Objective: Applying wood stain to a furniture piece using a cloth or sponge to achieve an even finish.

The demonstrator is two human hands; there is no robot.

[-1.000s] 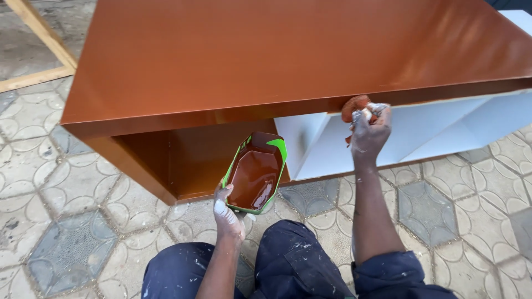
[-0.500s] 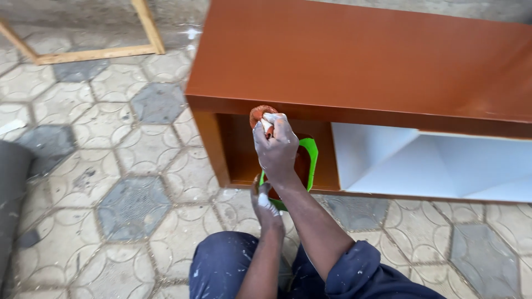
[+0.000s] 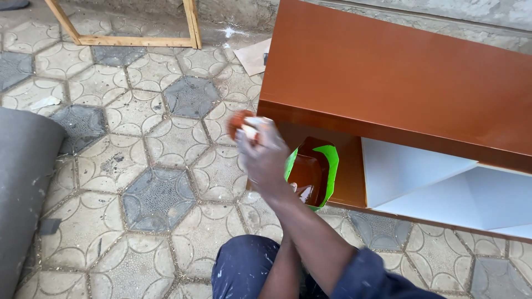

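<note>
Head view: a paint-soaked orange sponge (image 3: 241,124) is gripped tight in the right hand (image 3: 265,155), held at the left end of the brown cabinet (image 3: 399,83), just beside its front corner. A green container (image 3: 315,171) w/ brown paint sits low in front of the cabinet opening, next to the white inner panel (image 3: 410,171); left hand is mostly hidden behind the right arm, grip can't be told.

Paved yard w/ odd bits lying around.
Hexagon-pattern paving (image 3: 160,194), grey and cream, runs under everything. Bare wooden frame (image 3: 136,40) lies far left. Grey rolled material (image 3: 22,182) along near left edge. Flat cardboard scrap (image 3: 252,57) far centre, near a white paint splash (image 3: 228,32). Rough concrete wall (image 3: 443,11) across far side.
</note>
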